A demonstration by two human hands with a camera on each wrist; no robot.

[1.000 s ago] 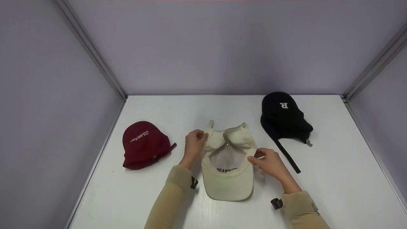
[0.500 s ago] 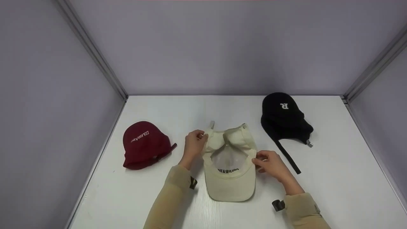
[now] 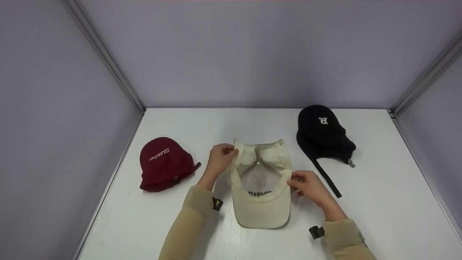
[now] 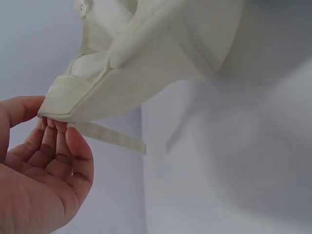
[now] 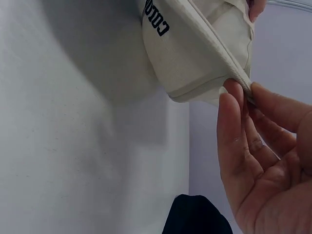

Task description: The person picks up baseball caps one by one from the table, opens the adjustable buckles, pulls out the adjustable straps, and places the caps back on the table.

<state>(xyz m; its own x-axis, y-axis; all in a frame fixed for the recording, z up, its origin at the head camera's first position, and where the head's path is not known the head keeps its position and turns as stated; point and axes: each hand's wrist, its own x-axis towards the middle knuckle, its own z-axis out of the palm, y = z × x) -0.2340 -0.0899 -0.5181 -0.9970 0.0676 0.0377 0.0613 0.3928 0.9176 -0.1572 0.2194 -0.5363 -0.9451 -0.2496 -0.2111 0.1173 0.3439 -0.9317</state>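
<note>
A cream baseball cap (image 3: 261, 213) is held with its inside facing up and its brim toward me, dark lettering showing at the front. My left hand (image 3: 221, 159) pinches the cap's left edge near the back opening. In the left wrist view, thumb and fingers grip the cream fabric (image 4: 73, 95), and a loose strap (image 4: 117, 138) hangs beneath. On the other side, my right hand (image 3: 306, 186) pinches the right edge by the brim. The right wrist view has the thumb and fingers on the cap's rim (image 5: 239, 73), with the cap raised off the table.
To the left, a dark red cap (image 3: 164, 166) with white lettering lies on the white table (image 3: 126, 224). A black cap (image 3: 319, 133) with a white R lies at the back right, its strap (image 3: 326, 178) stretching toward my right hand. Grey panels (image 3: 252, 54) enclose the table.
The cap has shifted slightly right. My left hand has risen a little and its side of the back edge is turned, so the strap no longer shows above it in the head view.
</note>
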